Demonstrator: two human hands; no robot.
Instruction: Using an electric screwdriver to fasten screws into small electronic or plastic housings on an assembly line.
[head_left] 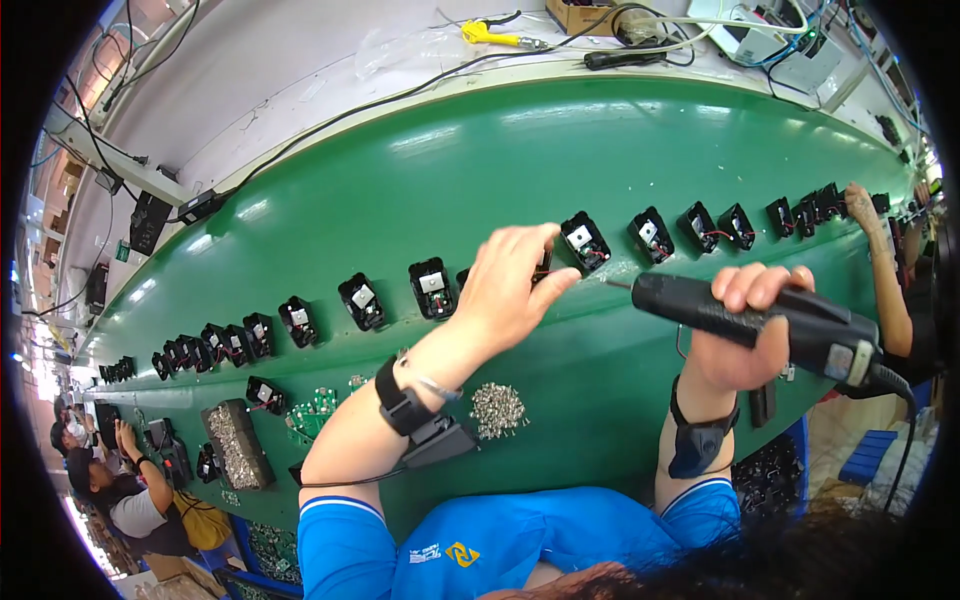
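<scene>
My right hand (745,335) is wrapped around a black electric screwdriver (690,307), its bit pointing left toward the row of parts. My left hand (512,280) reaches over the row, with thumb and fingers around a black plastic housing (544,264) that is mostly hidden behind them. A red wire shows at that housing. Just right of these fingers stands an open black housing (585,242) with a pale metal plate inside. Left of the hand is a similar housing (433,289) with a green circuit board. A pile of small screws (498,411) lies below my left wrist.
More black housings (298,320) form a long row across the green table (480,150). A dark tray of screws (238,445) and green circuit boards (312,415) lie at left. Co-workers sit at both sides; one's hand (860,204) touches the row's right end. A cable trails from the screwdriver.
</scene>
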